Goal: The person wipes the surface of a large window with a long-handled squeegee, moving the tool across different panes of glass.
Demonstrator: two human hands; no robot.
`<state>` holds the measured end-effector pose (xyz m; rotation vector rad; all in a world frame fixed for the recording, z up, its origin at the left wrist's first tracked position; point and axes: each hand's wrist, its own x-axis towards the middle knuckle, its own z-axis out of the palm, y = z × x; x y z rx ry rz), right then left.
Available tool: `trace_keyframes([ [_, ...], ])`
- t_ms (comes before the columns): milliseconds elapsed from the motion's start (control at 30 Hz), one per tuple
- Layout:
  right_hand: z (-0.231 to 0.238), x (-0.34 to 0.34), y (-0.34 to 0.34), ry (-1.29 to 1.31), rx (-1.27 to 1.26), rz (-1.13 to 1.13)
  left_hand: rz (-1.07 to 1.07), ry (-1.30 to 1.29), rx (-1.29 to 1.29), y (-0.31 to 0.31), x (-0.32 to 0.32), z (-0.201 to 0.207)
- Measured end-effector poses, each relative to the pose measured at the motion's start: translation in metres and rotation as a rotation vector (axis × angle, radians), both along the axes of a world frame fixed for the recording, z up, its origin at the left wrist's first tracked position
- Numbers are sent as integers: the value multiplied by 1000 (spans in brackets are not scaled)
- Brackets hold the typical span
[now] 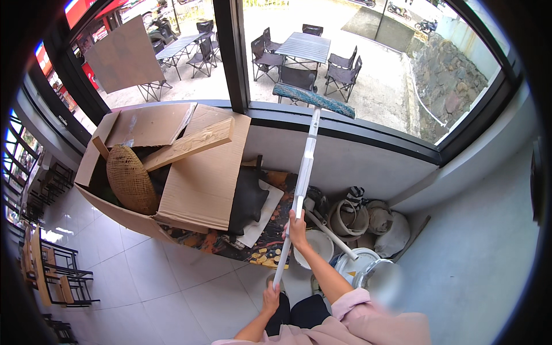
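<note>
Gripping the white mop pole (303, 167), the right hand (296, 225) wraps it mid-shaft, the left hand (270, 297) clasps its lower end; its teal mop head (313, 99) presses the window glass (368, 69) above the cardboard box (201, 178)

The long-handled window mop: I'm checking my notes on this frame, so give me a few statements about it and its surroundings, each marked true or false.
1. Both hands grip the white pole of the window mop. True: the right hand is higher up, the left hand near the pole's lower end.
2. The mop head rests on the floor tiles. False: it is raised against the window glass.
3. A woven basket sits in the open cardboard box. True.
4. The box is to the person's right. False: it is to the left of the pole.
5. Tables and chairs stand outside. True.
</note>
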<state>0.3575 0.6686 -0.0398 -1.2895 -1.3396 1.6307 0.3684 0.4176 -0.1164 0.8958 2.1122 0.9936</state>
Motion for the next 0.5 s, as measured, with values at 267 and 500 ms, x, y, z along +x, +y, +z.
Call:
trace_keyframes([
  [267, -8, -11, -20, -31, -70, 12, 20, -33, -99, -30, -9, 8],
  [500, -10, -10, -29, -76, -54, 48, 11, 0, -47, -45, -5, 13],
])
